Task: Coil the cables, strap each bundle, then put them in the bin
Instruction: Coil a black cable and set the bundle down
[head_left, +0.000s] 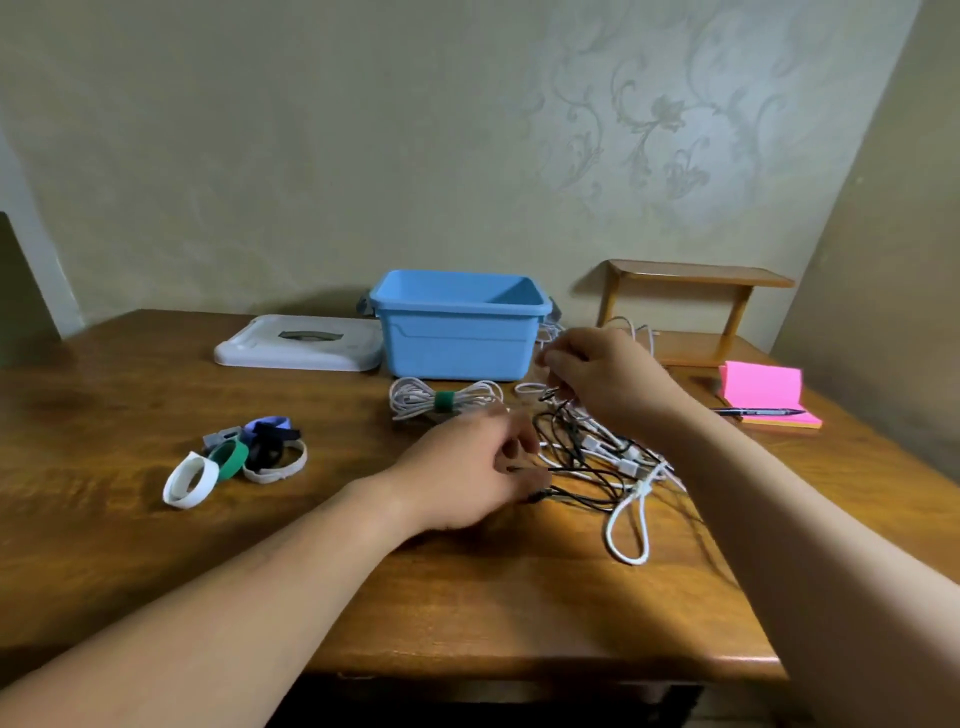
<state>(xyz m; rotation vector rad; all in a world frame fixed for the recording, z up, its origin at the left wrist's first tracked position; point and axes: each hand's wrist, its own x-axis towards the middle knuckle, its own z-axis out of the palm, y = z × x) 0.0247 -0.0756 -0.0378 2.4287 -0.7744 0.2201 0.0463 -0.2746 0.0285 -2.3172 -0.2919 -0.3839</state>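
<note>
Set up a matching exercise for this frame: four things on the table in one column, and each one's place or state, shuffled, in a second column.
Things
1. light blue plastic bin
2. coiled white cable bundle
3. thin black cable
4. black pen

Places or states
A. lies on the pink sticky-note pad
B. held by the left hand and the right hand
C. stands open, with its flat white lid beside it
D. strapped with a green band

Pairs: 1-C, 2-D, 3-B, 4-A
</note>
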